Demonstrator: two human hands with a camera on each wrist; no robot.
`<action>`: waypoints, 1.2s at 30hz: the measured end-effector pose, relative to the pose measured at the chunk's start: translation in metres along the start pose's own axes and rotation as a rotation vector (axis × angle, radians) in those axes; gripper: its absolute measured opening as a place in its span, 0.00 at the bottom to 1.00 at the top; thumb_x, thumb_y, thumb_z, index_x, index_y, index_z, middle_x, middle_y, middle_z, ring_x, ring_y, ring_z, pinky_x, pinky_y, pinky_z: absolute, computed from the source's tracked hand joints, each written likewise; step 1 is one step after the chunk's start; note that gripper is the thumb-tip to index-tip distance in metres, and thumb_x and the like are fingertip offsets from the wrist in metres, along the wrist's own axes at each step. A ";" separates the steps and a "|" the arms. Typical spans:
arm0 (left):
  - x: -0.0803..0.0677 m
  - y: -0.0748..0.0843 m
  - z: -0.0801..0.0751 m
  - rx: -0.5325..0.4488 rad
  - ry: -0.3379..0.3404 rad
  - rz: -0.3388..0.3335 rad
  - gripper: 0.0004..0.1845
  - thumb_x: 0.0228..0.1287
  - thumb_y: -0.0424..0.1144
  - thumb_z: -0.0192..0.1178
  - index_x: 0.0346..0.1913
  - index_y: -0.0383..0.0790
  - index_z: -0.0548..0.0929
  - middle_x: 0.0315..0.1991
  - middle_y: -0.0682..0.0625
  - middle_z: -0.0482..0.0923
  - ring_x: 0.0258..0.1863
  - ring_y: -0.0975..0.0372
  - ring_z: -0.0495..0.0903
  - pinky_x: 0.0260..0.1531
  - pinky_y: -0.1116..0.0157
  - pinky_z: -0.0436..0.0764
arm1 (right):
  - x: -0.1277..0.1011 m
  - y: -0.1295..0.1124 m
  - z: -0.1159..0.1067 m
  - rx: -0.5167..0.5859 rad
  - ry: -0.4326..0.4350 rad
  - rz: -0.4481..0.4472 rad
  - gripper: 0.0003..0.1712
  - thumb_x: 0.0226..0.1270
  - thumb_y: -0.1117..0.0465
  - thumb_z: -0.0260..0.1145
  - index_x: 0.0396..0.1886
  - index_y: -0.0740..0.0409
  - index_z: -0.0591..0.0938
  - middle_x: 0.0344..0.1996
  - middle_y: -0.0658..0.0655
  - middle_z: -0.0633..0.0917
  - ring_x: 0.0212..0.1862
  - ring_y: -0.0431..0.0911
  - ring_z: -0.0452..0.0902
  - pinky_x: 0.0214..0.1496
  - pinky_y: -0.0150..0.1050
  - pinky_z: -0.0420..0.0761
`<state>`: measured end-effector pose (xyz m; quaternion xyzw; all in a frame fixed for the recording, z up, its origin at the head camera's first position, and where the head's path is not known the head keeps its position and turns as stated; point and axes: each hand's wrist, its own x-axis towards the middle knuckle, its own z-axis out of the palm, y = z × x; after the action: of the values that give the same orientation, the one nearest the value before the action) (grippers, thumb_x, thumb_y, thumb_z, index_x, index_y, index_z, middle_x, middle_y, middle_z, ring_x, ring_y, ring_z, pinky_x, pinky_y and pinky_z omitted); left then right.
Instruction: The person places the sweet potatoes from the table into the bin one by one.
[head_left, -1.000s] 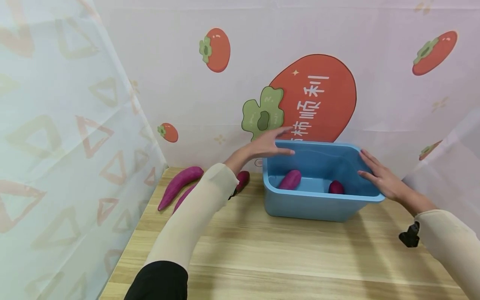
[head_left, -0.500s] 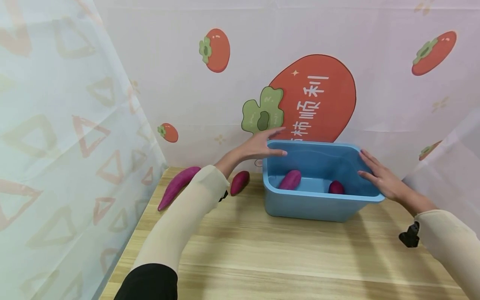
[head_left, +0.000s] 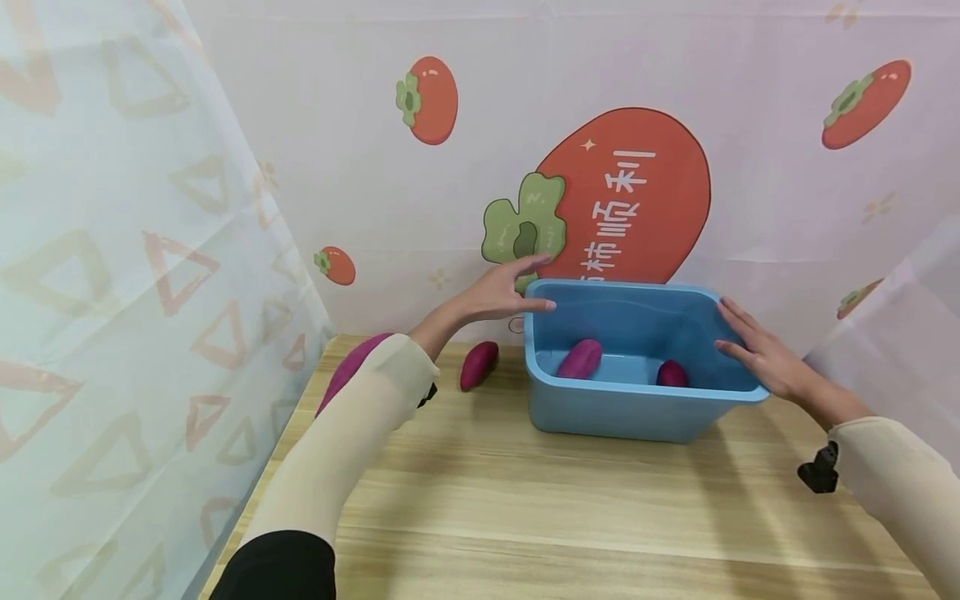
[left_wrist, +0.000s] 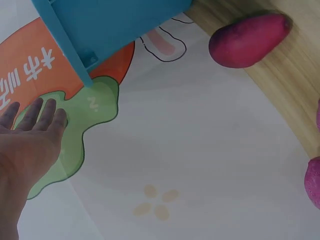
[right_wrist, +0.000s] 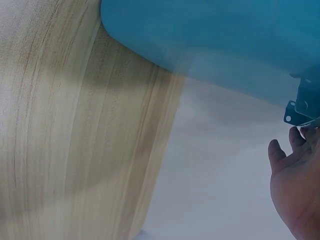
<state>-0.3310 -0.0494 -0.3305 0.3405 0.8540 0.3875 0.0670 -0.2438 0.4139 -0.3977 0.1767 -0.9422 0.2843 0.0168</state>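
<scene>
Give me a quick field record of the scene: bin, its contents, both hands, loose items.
bin: blue plastic bin on the wooden table
in bin: two purple sweet potatoes
left hand: left hand open, fingers at the bin's left rim
right hand: right hand open, resting on the bin's right rim
loose items: short sweet potato left of the bin; long one partly behind the sleeve

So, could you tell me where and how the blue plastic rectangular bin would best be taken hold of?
Probably by the flat rim of the blue plastic rectangular bin on its two short ends, coming in from both sides. The rim overhangs smooth walls, giving fingers a ledge. The right hand rests on the right rim, and the left hand is at the far left corner.
</scene>
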 end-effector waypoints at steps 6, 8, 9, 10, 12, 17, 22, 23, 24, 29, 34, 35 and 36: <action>-0.006 -0.006 -0.004 -0.006 0.011 -0.010 0.50 0.64 0.56 0.72 0.84 0.47 0.61 0.82 0.48 0.63 0.80 0.51 0.64 0.72 0.41 0.71 | 0.001 -0.001 0.000 0.008 -0.002 0.000 0.43 0.85 0.54 0.50 0.88 0.58 0.42 0.85 0.70 0.40 0.80 0.80 0.37 0.66 0.88 0.46; -0.008 -0.008 -0.006 -0.015 0.017 -0.012 0.50 0.64 0.56 0.72 0.84 0.47 0.61 0.82 0.48 0.63 0.80 0.51 0.63 0.73 0.40 0.70 | 0.001 0.000 0.000 0.009 -0.004 0.001 0.42 0.85 0.54 0.50 0.88 0.58 0.42 0.85 0.70 0.40 0.80 0.80 0.37 0.66 0.88 0.45; -0.009 -0.009 -0.006 -0.017 0.019 -0.014 0.50 0.64 0.56 0.72 0.84 0.47 0.61 0.82 0.48 0.62 0.80 0.51 0.63 0.73 0.40 0.70 | 0.002 0.000 0.000 0.008 -0.005 0.002 0.42 0.85 0.54 0.50 0.88 0.59 0.42 0.85 0.70 0.40 0.80 0.80 0.37 0.67 0.88 0.45; -0.010 -0.010 -0.007 -0.017 0.021 -0.014 0.49 0.64 0.56 0.72 0.84 0.48 0.61 0.82 0.48 0.62 0.80 0.51 0.63 0.73 0.40 0.69 | 0.002 0.000 0.000 0.007 -0.007 0.004 0.43 0.85 0.54 0.50 0.88 0.59 0.42 0.85 0.70 0.40 0.80 0.80 0.38 0.67 0.88 0.45; -0.013 -0.013 -0.008 -0.012 0.025 -0.015 0.49 0.65 0.57 0.71 0.84 0.48 0.61 0.83 0.48 0.62 0.80 0.51 0.63 0.73 0.40 0.69 | 0.002 0.000 0.000 0.007 -0.008 0.007 0.43 0.85 0.54 0.50 0.88 0.58 0.42 0.85 0.70 0.40 0.80 0.80 0.37 0.67 0.87 0.45; -0.018 -0.019 -0.012 -0.007 0.028 -0.014 0.49 0.65 0.58 0.70 0.85 0.49 0.60 0.83 0.50 0.61 0.80 0.51 0.63 0.75 0.39 0.67 | 0.002 -0.001 0.000 0.003 -0.010 0.018 0.43 0.86 0.52 0.49 0.88 0.57 0.41 0.86 0.69 0.40 0.80 0.80 0.37 0.66 0.88 0.46; -0.023 -0.026 -0.014 -0.018 0.035 -0.002 0.49 0.65 0.57 0.70 0.85 0.48 0.60 0.83 0.49 0.62 0.80 0.51 0.62 0.76 0.40 0.65 | 0.001 -0.001 0.000 0.001 -0.009 0.015 0.42 0.86 0.53 0.49 0.88 0.58 0.41 0.85 0.70 0.40 0.80 0.80 0.37 0.67 0.88 0.44; -0.024 -0.027 -0.015 -0.018 0.038 -0.001 0.49 0.65 0.57 0.70 0.85 0.48 0.60 0.83 0.50 0.62 0.80 0.51 0.62 0.76 0.40 0.65 | 0.001 -0.001 0.000 0.004 -0.008 0.013 0.42 0.86 0.53 0.49 0.88 0.58 0.42 0.85 0.70 0.40 0.80 0.80 0.37 0.67 0.88 0.44; -0.024 -0.028 -0.015 -0.019 0.040 0.002 0.49 0.65 0.57 0.70 0.85 0.48 0.60 0.83 0.50 0.62 0.80 0.52 0.62 0.76 0.40 0.65 | 0.001 -0.001 0.000 0.005 -0.007 0.011 0.42 0.86 0.53 0.49 0.88 0.58 0.42 0.85 0.70 0.40 0.80 0.80 0.37 0.67 0.87 0.43; -0.029 -0.035 -0.017 -0.026 0.050 0.006 0.50 0.65 0.56 0.71 0.85 0.46 0.60 0.83 0.49 0.61 0.81 0.52 0.62 0.77 0.41 0.63 | 0.001 -0.001 0.000 0.007 -0.002 0.003 0.42 0.85 0.53 0.49 0.88 0.58 0.41 0.86 0.69 0.40 0.80 0.80 0.37 0.67 0.88 0.44; -0.034 -0.041 -0.018 -0.022 0.071 -0.018 0.51 0.64 0.56 0.72 0.85 0.47 0.60 0.83 0.50 0.61 0.81 0.53 0.61 0.78 0.42 0.62 | 0.000 -0.001 0.000 0.009 -0.001 -0.002 0.42 0.85 0.54 0.49 0.88 0.58 0.42 0.85 0.70 0.40 0.80 0.80 0.37 0.67 0.88 0.44; -0.035 -0.042 -0.018 -0.019 0.074 -0.020 0.51 0.64 0.57 0.72 0.85 0.48 0.60 0.83 0.50 0.61 0.81 0.53 0.61 0.78 0.42 0.62 | 0.000 -0.001 0.000 0.010 -0.001 -0.002 0.42 0.85 0.54 0.49 0.88 0.58 0.42 0.85 0.70 0.40 0.80 0.80 0.37 0.67 0.88 0.44; -0.036 -0.043 -0.018 -0.018 0.075 -0.024 0.51 0.63 0.57 0.72 0.85 0.48 0.59 0.83 0.50 0.60 0.81 0.54 0.61 0.77 0.42 0.63 | 0.000 0.000 0.000 0.012 0.000 -0.004 0.42 0.85 0.54 0.49 0.88 0.59 0.42 0.85 0.70 0.40 0.80 0.80 0.37 0.67 0.87 0.44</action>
<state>-0.3331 -0.1038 -0.3540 0.3148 0.8564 0.4069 0.0424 -0.2439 0.4135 -0.3972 0.1787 -0.9401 0.2899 0.0163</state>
